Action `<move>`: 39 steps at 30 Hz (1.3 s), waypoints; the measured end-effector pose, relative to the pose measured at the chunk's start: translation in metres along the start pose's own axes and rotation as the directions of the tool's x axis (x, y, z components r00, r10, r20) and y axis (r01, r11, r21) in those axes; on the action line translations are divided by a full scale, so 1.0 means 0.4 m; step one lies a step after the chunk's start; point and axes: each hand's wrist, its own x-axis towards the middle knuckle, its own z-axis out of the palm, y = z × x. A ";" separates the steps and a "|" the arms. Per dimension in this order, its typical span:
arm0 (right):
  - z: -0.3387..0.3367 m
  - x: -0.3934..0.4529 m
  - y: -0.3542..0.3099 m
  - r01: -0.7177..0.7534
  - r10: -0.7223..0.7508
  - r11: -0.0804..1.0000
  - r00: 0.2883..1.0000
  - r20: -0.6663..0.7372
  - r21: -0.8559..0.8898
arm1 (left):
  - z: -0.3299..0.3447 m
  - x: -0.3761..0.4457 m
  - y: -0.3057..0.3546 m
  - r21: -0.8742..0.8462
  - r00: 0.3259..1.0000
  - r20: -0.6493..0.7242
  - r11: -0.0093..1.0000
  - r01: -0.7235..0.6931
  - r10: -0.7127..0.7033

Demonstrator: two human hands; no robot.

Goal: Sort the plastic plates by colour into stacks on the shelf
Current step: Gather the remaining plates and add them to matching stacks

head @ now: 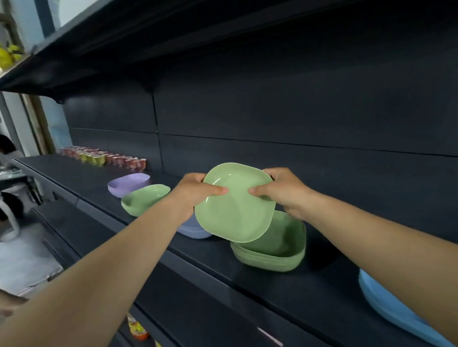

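Both hands — left hand [194, 193] and right hand [283, 190] — grip a tilted green plate [234, 213] above the green stack [279, 251] on the shelf [298, 290].

Head view, dim overall. The dark shelf [298, 285] and its back panel soak up most light; detail under the upper shelf [158, 37] is nearly lost. Brightest zone is far left, where pale walls wash out. Soft highlight on the tilted green plate [235, 202], a small glint near its centre; no hard glare. Faint shadow beneath the green stack [273, 248]. Wide-angle distortion strong: shelf edges bow and converge, forearms stretch toward the lower corners. Motion blur smears the yellow items [0, 58] top left and the row of cups [104, 157]. Centre is moderately sharp, edges soft.
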 end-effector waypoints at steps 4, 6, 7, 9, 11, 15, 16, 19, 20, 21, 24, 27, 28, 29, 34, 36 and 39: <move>0.100 0.095 -0.026 0.051 -0.050 0.999 0.998 0.042 -0.015 | -0.105 0.058 -0.031 -0.017 0.999 -0.047 1.000 0.004 -0.004; 0.154 0.141 -0.038 0.064 -0.063 0.997 0.997 0.054 -0.031 | -0.161 0.087 -0.043 -0.005 0.997 -0.073 1.000 0.005 -0.005; 0.183 0.163 -0.046 0.072 -0.069 0.997 0.996 0.059 -0.039 | -0.190 0.102 -0.047 0.015 0.996 -0.094 1.000 0.001 0.000; 0.247 0.210 -0.061 0.086 -0.082 0.994 0.995 0.060 -0.067 | -0.251 0.140 -0.056 0.071 0.990 -0.137 0.997 -0.025 0.034; 0.317 0.260 -0.071 0.081 -0.076 0.993 0.996 0.053 -0.085 | -0.314 0.189 -0.080 0.142 0.980 -0.179 0.988 -0.061 0.086; 0.466 0.366 -0.070 0.030 -0.029 0.994 1.000 0.009 -0.106 | -0.436 0.316 -0.151 0.208 0.975 -0.191 0.975 -0.076 0.117; 0.501 0.391 -0.066 0.013 -0.014 0.994 1.000 -0.005 -0.105 | -0.462 0.353 -0.172 0.204 0.979 -0.176 0.976 -0.069 0.106; 0.598 0.463 -0.049 -0.043 0.036 0.994 0.997 -0.070 -0.104 | -0.527 0.462 -0.228 0.202 0.993 -0.101 0.978 -0.047 0.069; 0.625 0.483 -0.041 -0.066 0.055 0.991 0.994 -0.096 -0.118 | -0.546 0.499 -0.248 0.217 0.997 -0.058 0.975 -0.043 0.057; 0.652 0.499 -0.033 -0.089 0.072 0.986 0.990 -0.120 -0.143 | -0.562 0.531 -0.270 0.243 0.999 -0.010 0.969 -0.041 0.045; 0.712 0.533 -0.004 -0.164 0.126 0.961 0.976 -0.176 -0.222 | -0.591 0.613 -0.347 0.300 0.990 0.141 0.952 -0.060 0.018; 0.740 0.548 0.013 -0.225 0.163 0.929 0.961 -0.221 -0.295 | -0.598 0.656 -0.393 0.304 0.970 0.239 0.945 -0.117 0.043; 0.743 0.551 0.014 -0.239 0.169 0.914 0.959 -0.229 -0.326 | -0.598 0.661 -0.400 0.310 0.963 0.264 0.941 -0.135 0.051; 0.743 0.552 0.016 -0.257 0.181 0.903 0.955 -0.236 -0.344 | -0.597 0.664 -0.403 0.317 0.957 0.285 0.936 -0.154 0.061; 0.754 0.552 0.056 -0.333 0.247 0.863 0.934 -0.259 -0.380 | -0.590 0.681 -0.439 0.333 0.918 0.394 0.926 -0.177 0.034; 0.758 0.550 0.073 -0.368 0.298 0.873 0.922 -0.248 -0.319 | -0.587 0.685 -0.448 0.340 0.914 0.405 0.927 -0.157 0.006; 0.750 0.539 0.065 -0.384 0.339 0.888 0.918 -0.207 -0.251 | -0.588 0.695 -0.437 0.417 0.902 0.430 0.894 -0.163 -0.036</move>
